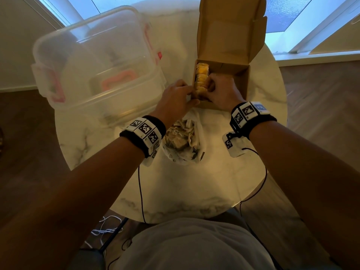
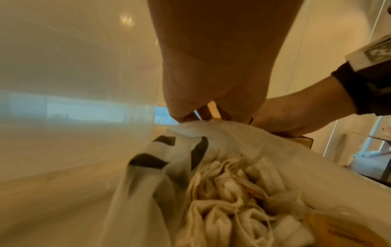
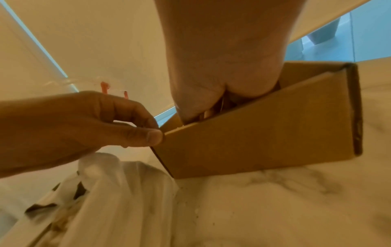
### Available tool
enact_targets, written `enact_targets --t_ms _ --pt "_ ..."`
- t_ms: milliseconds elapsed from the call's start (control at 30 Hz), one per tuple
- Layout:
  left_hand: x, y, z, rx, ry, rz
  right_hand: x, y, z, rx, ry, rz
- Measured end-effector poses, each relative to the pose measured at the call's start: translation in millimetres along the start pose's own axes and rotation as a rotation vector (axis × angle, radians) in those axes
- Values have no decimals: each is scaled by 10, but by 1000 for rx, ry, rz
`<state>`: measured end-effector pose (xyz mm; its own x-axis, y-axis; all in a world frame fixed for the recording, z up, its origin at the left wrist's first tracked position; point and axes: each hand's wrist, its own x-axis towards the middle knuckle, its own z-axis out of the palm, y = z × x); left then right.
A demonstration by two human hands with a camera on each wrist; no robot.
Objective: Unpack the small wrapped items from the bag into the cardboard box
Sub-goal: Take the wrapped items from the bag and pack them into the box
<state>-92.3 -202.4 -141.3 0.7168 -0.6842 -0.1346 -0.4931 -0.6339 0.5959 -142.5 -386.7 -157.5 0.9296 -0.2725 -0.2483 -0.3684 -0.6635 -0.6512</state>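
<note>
At frame centre on the marble bench (image 1: 194, 184), your cardboard box (image 1: 241, 75) already holds a row of yellow wrapped items (image 1: 201, 78) along its left wall. The bag (image 1: 183, 141) just below is still well filled. Your left hand (image 1: 175, 96) pinches the box's near corner; your right hand (image 1: 222, 90) curls its fingers against the row.

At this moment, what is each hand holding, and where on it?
The left hand pinches the brown cardboard box at its near-left corner. The right hand reaches inside among yellow wrapped items; its grip is hidden.
</note>
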Motion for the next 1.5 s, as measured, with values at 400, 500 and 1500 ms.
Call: enact_targets --t_ms 400,500,1500 --pt "-306 36 -122 -82 138 127 -394 -85 -282 35 145 -91" --pt "-535 33 -131 -117 140 137 -583 -165 -254 38 102 -129" --pt "-1250 261 -29 -275 116 -104 -1543 -288 299 106 -75 -168"
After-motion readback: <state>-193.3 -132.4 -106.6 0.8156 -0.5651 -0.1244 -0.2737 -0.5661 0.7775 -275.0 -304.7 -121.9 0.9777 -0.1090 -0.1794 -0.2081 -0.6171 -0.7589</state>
